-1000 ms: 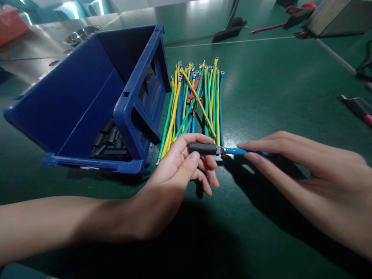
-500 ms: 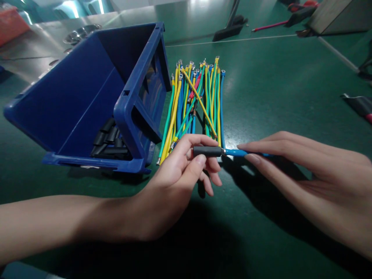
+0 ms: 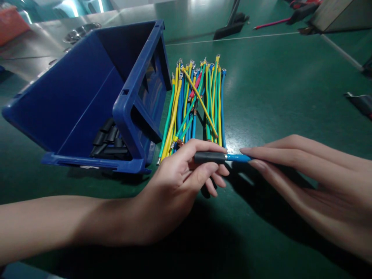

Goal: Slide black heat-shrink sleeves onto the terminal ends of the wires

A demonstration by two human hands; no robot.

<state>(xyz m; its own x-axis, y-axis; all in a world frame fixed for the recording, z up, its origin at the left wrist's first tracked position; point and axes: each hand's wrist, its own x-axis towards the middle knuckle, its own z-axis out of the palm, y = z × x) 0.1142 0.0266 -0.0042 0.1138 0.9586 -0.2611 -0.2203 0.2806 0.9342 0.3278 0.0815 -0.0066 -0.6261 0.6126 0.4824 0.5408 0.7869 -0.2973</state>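
My left hand pinches a short black sleeve between thumb and index finger, its other fingers loosely curled. A blue cable runs into the sleeve's right end, and only a thin glint of metal shows at the joint. The cable is pinched between the fingertips of my right hand, whose palm hides the rest of it. Just beyond my left hand lies a row of yellow, green and blue cables with metal lugs on their far ends; a few lie crosswise on top.
At the left a blue plastic bin lies with its opening towards me, several black sleeves inside. Behind it is a metal bowl. A black brush-like object and a grey box stand at the back of the green tabletop.
The blue cable's metal end has gone further into the black sleeve, so less metal shows. Both hands have shifted slightly down and right, and my left thumb has slid right along the sleeve.
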